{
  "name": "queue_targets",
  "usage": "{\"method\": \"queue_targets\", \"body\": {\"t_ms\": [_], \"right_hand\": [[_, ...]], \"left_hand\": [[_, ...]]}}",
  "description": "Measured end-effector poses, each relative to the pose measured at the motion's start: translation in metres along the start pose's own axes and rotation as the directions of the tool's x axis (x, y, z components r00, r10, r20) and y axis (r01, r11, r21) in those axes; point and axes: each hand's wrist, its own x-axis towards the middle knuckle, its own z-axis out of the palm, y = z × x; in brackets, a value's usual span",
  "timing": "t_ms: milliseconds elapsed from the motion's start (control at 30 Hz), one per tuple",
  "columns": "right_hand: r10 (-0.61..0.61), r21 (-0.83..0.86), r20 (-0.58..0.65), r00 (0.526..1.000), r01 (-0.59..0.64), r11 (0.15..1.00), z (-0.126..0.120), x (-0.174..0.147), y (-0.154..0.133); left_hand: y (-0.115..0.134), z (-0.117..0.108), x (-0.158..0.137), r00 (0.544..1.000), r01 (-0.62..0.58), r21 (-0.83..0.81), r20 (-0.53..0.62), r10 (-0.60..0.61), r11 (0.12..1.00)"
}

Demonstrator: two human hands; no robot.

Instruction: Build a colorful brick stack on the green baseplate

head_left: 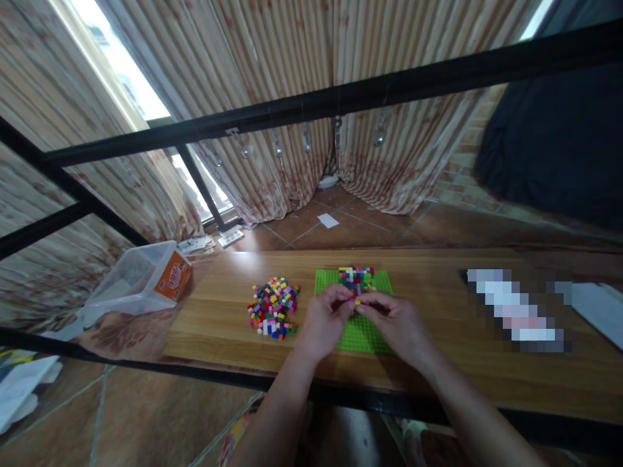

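Both hands meet over a green studded baseplate [367, 337] on the wooden table. My left hand [324, 321] pinches a tiny purple-pink toy brick [351, 299] between thumb and fingertips. Opposite it, my right hand [402, 324] has its fingertips closed on a small yellow toy brick [357, 302]. The two bricks are so close that I cannot tell whether they are joined. Just beyond the fingers, a built row of multicoloured bricks [356, 274] stands at the plate's far edge, its lower part partly hidden. Left of my left hand lies a pile of loose coloured bricks [273, 306].
A clear plastic box [131, 279] with an orange label stands past the table's left end. A blurred-out flat item [516, 308] lies on the table [219, 337] at right. A black metal rail [292, 110] crosses beyond the table, before striped curtains [272, 52].
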Motion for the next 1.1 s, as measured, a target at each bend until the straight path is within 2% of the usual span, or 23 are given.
{"method": "queue_targets", "body": {"t_ms": [100, 300, 367, 467, 567, 633, 800, 1000, 1100], "right_hand": [[0.053, 0.062, 0.025, 0.998, -0.055, 0.997, -0.009, -0.004, 0.002], [0.081, 0.231, 0.109, 0.991, -0.105, 0.967, -0.023, -0.002, 0.003], [0.099, 0.281, 0.104, 0.99, -0.125, 0.952, -0.028, -0.001, 0.004], [0.148, 0.366, -0.01, 0.989, -0.135, 0.921, -0.035, 0.004, 0.008], [0.215, 0.44, -0.163, 0.963, -0.124, 0.889, -0.04, 0.014, 0.017], [0.242, 0.457, -0.221, 0.945, -0.118, 0.882, -0.041, 0.021, 0.024], [0.247, 0.405, -0.252, 0.936, -0.13, 0.905, -0.036, 0.037, 0.042], [0.182, 0.302, -0.317, 0.931, -0.083, 0.95, -0.026, 0.048, 0.052], [0.239, 0.382, -0.327, 0.914, -0.103, 0.919, -0.021, 0.051, 0.054]], "left_hand": [[0.002, 0.003, 0.002, 0.997, 0.03, -0.083, 0.074, -0.023, 0.996], [0.008, 0.012, 0.004, 0.987, 0.118, -0.196, 0.131, -0.093, 0.973], [0.011, 0.014, 0.004, 0.984, 0.147, -0.218, 0.135, -0.12, 0.965], [0.013, 0.017, 0.006, 0.988, 0.139, -0.216, 0.097, -0.121, 0.966], [0.014, 0.018, 0.009, 0.992, 0.125, -0.193, 0.018, -0.124, 0.973], [0.014, 0.017, 0.011, 0.99, 0.131, -0.184, -0.032, -0.14, 0.974], [0.012, 0.014, 0.015, 0.98, 0.141, -0.172, -0.118, -0.163, 0.975], [0.009, 0.01, 0.017, 0.973, 0.124, -0.184, -0.17, -0.155, 0.975], [0.008, 0.009, 0.018, 0.972, 0.118, -0.179, -0.183, -0.151, 0.977]]}}
